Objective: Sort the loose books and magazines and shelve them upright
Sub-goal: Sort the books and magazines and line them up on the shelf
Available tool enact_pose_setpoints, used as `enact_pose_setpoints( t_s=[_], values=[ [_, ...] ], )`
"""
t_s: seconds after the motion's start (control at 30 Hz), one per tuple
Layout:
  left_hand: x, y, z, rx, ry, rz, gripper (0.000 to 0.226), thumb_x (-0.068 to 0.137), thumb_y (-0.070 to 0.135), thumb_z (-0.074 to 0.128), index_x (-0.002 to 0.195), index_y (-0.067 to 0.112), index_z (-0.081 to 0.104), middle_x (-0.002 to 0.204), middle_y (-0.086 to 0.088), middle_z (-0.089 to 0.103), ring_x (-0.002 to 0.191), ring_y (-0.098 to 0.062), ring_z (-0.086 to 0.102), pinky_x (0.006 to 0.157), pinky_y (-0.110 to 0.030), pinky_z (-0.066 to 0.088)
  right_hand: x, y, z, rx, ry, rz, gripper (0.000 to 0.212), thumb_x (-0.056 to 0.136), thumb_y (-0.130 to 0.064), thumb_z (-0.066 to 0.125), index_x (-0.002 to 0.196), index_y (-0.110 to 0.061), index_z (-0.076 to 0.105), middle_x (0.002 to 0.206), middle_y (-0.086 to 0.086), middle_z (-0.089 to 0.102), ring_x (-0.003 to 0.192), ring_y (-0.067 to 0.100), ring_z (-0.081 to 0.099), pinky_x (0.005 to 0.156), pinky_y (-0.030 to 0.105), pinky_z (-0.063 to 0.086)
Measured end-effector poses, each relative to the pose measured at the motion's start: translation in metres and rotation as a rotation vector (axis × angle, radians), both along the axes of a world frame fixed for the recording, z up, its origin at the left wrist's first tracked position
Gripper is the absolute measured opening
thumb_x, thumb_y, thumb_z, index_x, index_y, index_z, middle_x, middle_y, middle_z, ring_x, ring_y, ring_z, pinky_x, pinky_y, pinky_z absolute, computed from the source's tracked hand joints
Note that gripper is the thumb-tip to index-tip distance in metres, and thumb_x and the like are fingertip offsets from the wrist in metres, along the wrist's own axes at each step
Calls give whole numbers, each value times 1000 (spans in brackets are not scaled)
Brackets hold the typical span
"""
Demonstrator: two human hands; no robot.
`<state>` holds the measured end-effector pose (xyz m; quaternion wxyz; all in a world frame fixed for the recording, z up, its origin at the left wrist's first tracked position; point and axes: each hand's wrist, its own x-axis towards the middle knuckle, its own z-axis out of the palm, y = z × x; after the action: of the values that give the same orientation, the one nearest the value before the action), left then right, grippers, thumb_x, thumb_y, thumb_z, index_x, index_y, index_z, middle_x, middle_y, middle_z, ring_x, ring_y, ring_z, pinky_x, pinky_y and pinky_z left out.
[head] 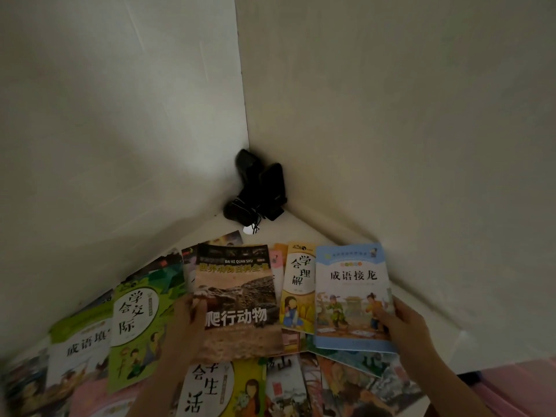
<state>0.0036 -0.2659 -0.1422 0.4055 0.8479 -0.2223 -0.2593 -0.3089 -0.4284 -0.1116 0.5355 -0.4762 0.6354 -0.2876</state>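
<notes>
Left hand pinching reptile book; right hand gripping blue book beside it. Thin, floppy, probably slick covers; best held near spine.

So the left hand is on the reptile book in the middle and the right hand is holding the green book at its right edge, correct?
Not quite. In the head view the right hand holds the light blue book at its right edge, not a green one. The green book lies off to the left, untouched. The left hand is indeed on the reptile book in the middle.
</notes>
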Motion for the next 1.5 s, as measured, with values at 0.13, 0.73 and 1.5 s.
enact_pose_setpoints(
  t_s=[0.13, 0.73, 1.5],
  values=[
    [-5, -3, 7, -33, 68, -78, 39, 94, 14, 57, 128, 14, 37, 108, -3, 55, 101, -25, 57, 82, -39, 50, 27, 0, -6, 146, -109, -3, 8, 92, -13, 63, 93, -6, 67, 74, 18, 66, 67, 32, 58, 74, 52, 53],
    [69, 51, 20, -166, 200, 294, 39, 93, 18, 61, 127, 23, 42, 123, -9, 56, 103, -30, 61, 83, -46, 54, 78, 6, -29, -457, 714, 265, 44, 81, -19, 72, 122, -9, 60, 119, 18, 56, 106, 37, 53, 88, 49, 49],
    [36, 51, 0, 144, -196, 19, 33, 91, 36, 61, 117, 18, 56, 104, 0, 60, 96, -18, 57, 76, -24, 41, 232, 61, -36, 28, 352, 657, 43, 93, -36, 59, 126, -8, 54, 121, 10, 61, 108, 26, 60, 90, 36, 51]
  ],
)
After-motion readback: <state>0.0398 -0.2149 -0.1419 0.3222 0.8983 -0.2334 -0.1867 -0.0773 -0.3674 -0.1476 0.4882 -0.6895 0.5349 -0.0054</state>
